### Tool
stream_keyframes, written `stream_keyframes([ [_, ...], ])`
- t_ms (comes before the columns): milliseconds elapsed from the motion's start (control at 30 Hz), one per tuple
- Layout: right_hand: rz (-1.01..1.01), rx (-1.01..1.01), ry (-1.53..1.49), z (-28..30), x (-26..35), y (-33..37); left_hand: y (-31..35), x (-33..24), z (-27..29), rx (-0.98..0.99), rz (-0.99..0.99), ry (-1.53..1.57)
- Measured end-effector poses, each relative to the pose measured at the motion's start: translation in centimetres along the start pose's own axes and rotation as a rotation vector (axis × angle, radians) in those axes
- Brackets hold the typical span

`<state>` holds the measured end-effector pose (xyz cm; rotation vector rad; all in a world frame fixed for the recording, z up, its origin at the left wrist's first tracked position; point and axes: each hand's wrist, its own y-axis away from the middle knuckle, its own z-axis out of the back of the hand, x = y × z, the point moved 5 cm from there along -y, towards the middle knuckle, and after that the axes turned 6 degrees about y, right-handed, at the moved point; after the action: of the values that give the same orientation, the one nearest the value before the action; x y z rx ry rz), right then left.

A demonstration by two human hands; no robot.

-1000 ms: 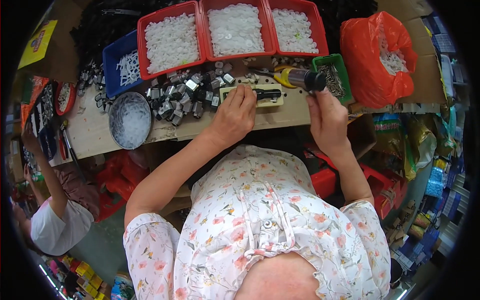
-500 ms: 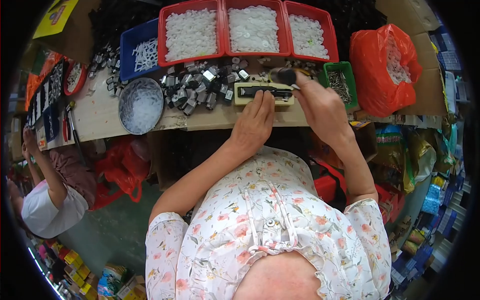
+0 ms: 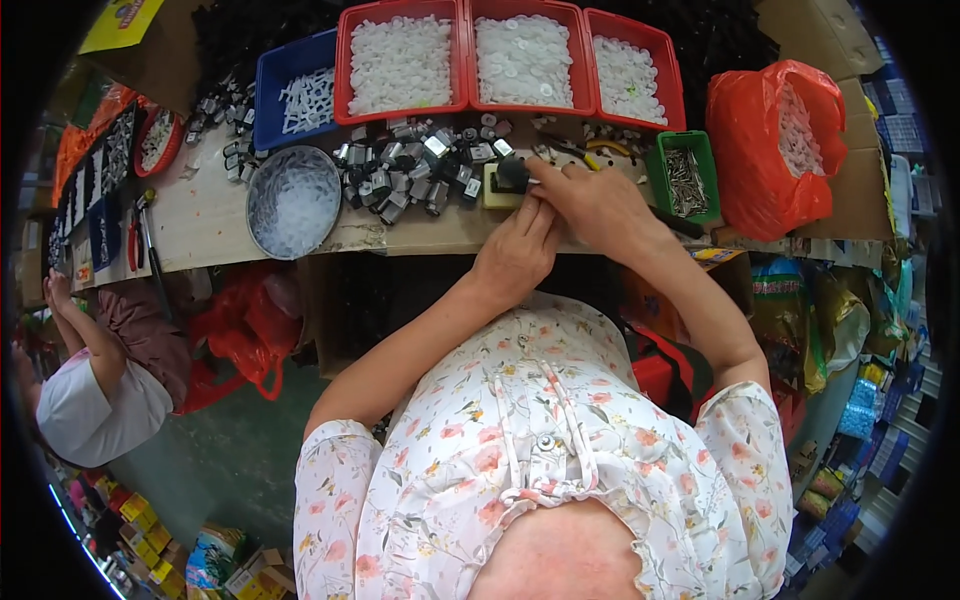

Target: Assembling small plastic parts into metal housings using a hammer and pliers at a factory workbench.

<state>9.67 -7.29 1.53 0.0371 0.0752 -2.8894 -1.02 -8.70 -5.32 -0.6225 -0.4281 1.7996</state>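
A cream block [image 3: 498,199] sits at the front edge of the table, mostly covered by my hands and the tool. The fingers of my left hand [image 3: 518,250] are stretched out at its right side, their tips close under my right hand. My right hand [image 3: 605,208] is closed around a mallet, whose black round head [image 3: 513,175] is over the block. A dark handle-like bar [image 3: 678,221] shows beyond the right hand. Whatever lies on the block under the mallet head is hidden. Left of the block is a pile of metal-and-black parts [image 3: 400,180].
Behind stand red trays [image 3: 467,60] of white plastic pieces and a blue tray [image 3: 262,105]. A round metal bowl [image 3: 250,215] is at left. Right are a green box [image 3: 712,180] of screws, a red bag [image 3: 745,190] and yellow-handled pliers [image 3: 608,147]. A co-worker [image 3: 105,405] is at far left.
The mallet head has come left and down over the block, covering the black part seen there before. My right hand has moved left, next to my left hand. The view has shifted slightly.
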Motion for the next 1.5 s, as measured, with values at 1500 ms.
stream_keyframes([
  [1500, -0.397, -0.278, -0.256, 1.9, -4.1, 8.7, -1.9, 2.2, 1.1, -0.072, 0.097, 0.056],
])
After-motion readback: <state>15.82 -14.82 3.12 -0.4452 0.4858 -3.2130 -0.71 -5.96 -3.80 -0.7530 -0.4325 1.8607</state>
